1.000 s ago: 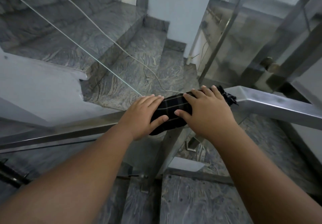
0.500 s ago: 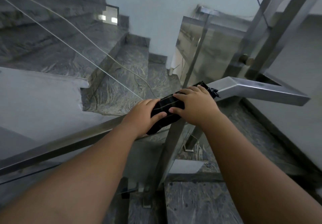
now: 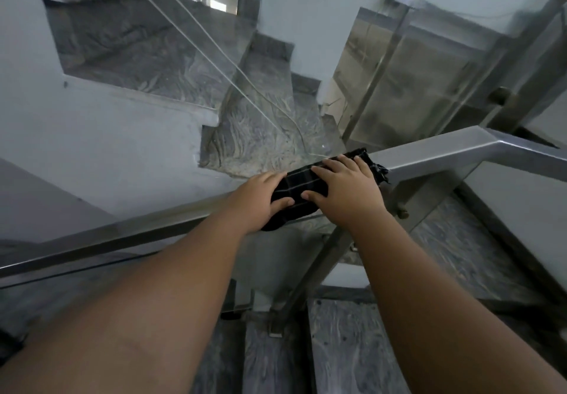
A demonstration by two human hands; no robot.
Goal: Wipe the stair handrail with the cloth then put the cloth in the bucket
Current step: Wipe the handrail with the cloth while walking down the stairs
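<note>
A dark checked cloth (image 3: pixel 302 183) is wrapped over the steel handrail (image 3: pixel 429 153), close to the corner where the rail bends. My left hand (image 3: pixel 260 197) grips the cloth's left end and my right hand (image 3: pixel 343 188) presses on its right end, thumbs almost touching. A frayed edge of cloth sticks out past my right fingers. The rail runs down to the lower left and on to the right past the bend. No bucket is in view.
Grey marble stair steps (image 3: pixel 254 130) drop away beyond the rail, with a thin white cable (image 3: pixel 214 56) across them. A glass balustrade panel (image 3: pixel 414 80) with steel posts stands at the upper right. More marble treads (image 3: pixel 337 347) lie under my arms.
Both hands have kept their grip on the cloth at about the same spot near the rail's bend. The view has tilted further down and turned, showing more of the stairwell.
</note>
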